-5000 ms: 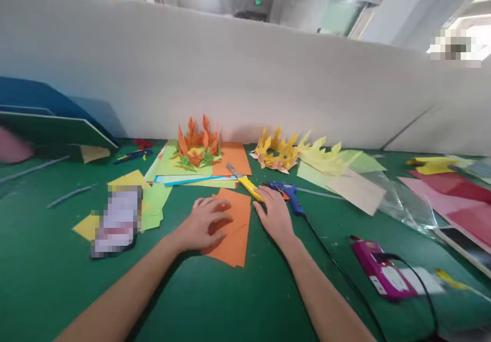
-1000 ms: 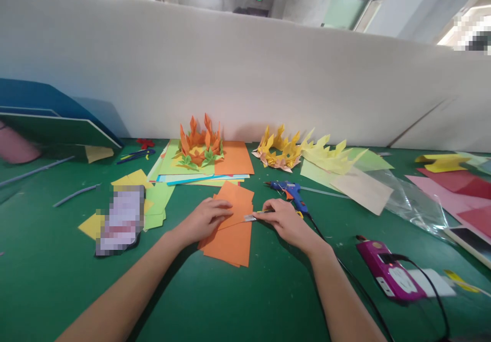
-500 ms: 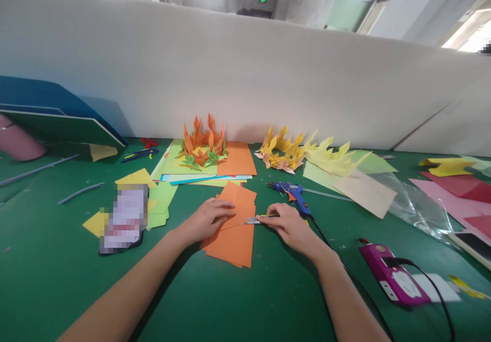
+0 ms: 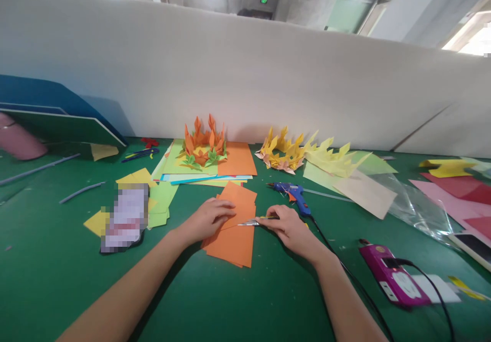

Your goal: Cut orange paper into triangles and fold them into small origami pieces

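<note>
On the worktop, orange paper is held flat by the left hand, fingers loose and unclosed, likely so it won't slide. A knife is gripped by the right hand, blade over paper.

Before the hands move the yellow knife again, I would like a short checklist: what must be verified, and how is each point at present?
1. Utility knife held: ok, in the right hand.
2. Orange paper steadied: ok, the left hand rests on it.
3. Left fingers safely away from the blade: not ok, I judge; the tip points leftward, close to the fingertips.
4. Orange sheets' edges aligned: not ok, they are staggered.
5. Glue gun away from the blade: ok, it lies apart, farther back.
6. Glue gun cool: cannot tell.
</note>
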Available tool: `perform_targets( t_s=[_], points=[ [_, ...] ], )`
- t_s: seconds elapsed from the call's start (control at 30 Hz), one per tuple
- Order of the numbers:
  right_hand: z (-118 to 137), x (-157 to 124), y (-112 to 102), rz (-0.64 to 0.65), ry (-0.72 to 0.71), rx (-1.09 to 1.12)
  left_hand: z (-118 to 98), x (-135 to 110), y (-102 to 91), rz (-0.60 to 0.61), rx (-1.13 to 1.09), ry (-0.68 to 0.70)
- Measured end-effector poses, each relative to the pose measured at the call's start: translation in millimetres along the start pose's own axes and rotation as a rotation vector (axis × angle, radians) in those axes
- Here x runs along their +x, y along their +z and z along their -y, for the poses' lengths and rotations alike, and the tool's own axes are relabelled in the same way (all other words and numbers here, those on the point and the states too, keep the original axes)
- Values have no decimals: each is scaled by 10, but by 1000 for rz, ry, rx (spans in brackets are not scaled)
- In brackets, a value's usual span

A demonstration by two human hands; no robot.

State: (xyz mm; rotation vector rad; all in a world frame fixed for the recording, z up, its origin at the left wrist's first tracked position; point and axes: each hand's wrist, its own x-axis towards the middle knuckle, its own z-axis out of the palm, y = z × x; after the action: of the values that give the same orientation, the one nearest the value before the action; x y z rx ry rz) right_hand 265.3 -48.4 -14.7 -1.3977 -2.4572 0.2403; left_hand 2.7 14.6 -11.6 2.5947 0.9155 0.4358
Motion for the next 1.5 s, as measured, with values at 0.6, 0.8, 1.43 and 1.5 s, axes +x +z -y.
perform_targets(
  t_s=[0.6,0.8,1.43,1.5],
  points=[
    [29,10,-41,37,1,17,18,-1,10,-19,-29,6],
    [44,2,-69,39,-3,19,-32,4,-20,-29,-59,-7],
    [75,85,9,-37,-53,-64,-102,-27,-112,42,-138,-77],
    [87,98,17,-23,-56,-58,-108,-25,-116,42,-128,-72]
  ],
)
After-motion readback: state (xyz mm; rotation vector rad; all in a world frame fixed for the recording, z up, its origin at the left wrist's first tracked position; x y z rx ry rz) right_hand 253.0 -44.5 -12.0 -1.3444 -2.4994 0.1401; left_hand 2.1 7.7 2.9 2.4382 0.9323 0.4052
